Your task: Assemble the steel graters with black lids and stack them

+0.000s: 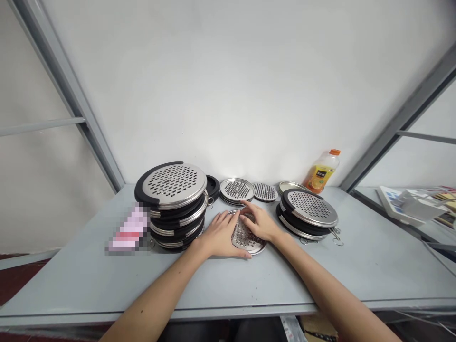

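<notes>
A round metal grater disc (247, 238) with raised holes lies on the table in front of me, partly covered by both hands. My left hand (221, 235) spans its left side, with the thumb along the near rim and the fingers toward the far rim. From the right, my right hand (262, 223) curls over the far edge, fingers bent and thumb on the disc. Left of my hands rises a tall stack of round black-and-silver graters (176, 183). To the right is a shorter stack of the same kind (311, 207), with wire rings at its side.
Behind my hands lie stacked metal discs (237, 190), another perforated disc (264, 192) and a black round piece (213, 186). An orange-capped juice bottle (322, 172) leans near the wall. Grey metal posts (67, 90) flank the table (270, 285). A blurred pink item (130, 230) lies left.
</notes>
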### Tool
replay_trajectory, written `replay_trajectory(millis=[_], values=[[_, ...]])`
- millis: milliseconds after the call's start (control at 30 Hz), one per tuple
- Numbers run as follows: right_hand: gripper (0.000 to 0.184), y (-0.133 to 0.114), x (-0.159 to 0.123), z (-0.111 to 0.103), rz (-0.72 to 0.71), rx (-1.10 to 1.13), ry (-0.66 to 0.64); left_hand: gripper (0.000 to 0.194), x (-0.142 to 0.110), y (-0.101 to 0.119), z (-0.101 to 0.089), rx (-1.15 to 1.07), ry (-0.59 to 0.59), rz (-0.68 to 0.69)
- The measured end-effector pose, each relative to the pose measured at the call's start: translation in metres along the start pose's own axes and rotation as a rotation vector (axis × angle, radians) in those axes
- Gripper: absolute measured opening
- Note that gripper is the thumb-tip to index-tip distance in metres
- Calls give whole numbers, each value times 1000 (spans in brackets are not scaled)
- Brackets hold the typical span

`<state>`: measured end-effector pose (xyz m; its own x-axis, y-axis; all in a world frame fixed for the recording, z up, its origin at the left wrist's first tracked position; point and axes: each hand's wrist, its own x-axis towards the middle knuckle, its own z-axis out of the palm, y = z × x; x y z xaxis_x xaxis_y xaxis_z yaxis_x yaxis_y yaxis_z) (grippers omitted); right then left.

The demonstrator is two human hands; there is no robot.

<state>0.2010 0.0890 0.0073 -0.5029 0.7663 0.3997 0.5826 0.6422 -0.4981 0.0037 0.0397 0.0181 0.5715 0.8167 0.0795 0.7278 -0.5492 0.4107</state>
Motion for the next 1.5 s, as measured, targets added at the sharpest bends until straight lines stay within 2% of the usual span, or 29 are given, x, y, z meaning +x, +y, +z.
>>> replay_trajectory(millis=[333,667,967,1500], values=[[40,-2,-4,-5,-3,12,-1,127,1,-1,1,25,37,13],[47,-3,-5,-4,-4,-24,28,129,0,0,1,-10,27,-12],[35,-4,-2,-6,-110,-49,7,125,0,2,-2,-28,28,-14],[22,-11,-1,-8,-153,-148,8,127,1,1,0,-39,46,6]])
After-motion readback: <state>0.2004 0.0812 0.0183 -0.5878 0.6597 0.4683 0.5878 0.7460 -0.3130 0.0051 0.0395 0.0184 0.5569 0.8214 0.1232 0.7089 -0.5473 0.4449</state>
